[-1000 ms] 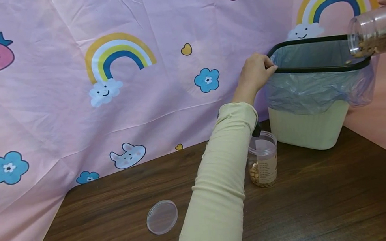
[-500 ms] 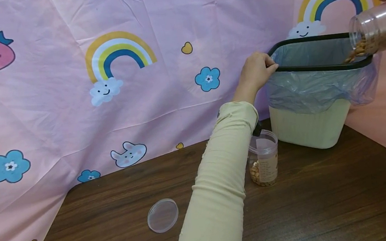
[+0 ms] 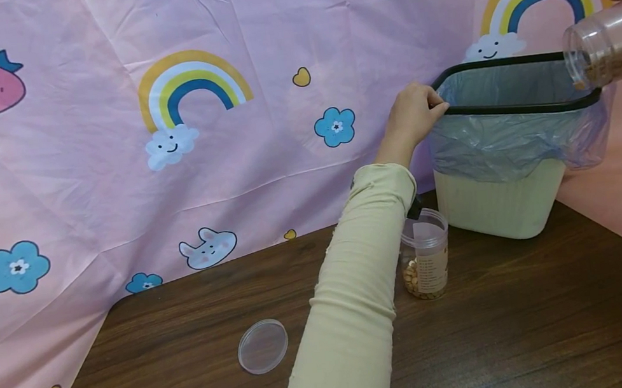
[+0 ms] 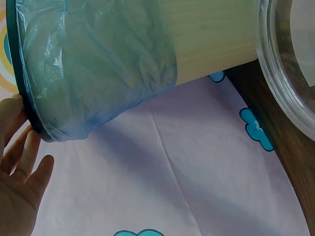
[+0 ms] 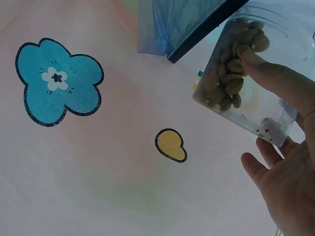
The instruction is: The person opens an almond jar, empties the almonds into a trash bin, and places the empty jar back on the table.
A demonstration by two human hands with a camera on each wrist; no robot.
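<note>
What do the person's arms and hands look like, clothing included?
Left sleeve: long, pale cream, plain and creased, ending in a cuff; a small black piece shows beside it. Left hand and right hand: ungloved. No right sleeve visible.

A screened-off corner of a room, its type unclear: creased pastel cartoon-print fabric (image 3: 265, 141) hangs along two sides of a dark wood-grain table (image 3: 509, 318).

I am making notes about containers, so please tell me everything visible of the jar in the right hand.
The jar is clear, seemingly plastic, with a ridged neck and an open, lidless mouth. It is tipped sideways, mouth towards the bin, brown nuts lying along its lower side. The right hand grips it; whether it touches the bin is unclear.
</note>
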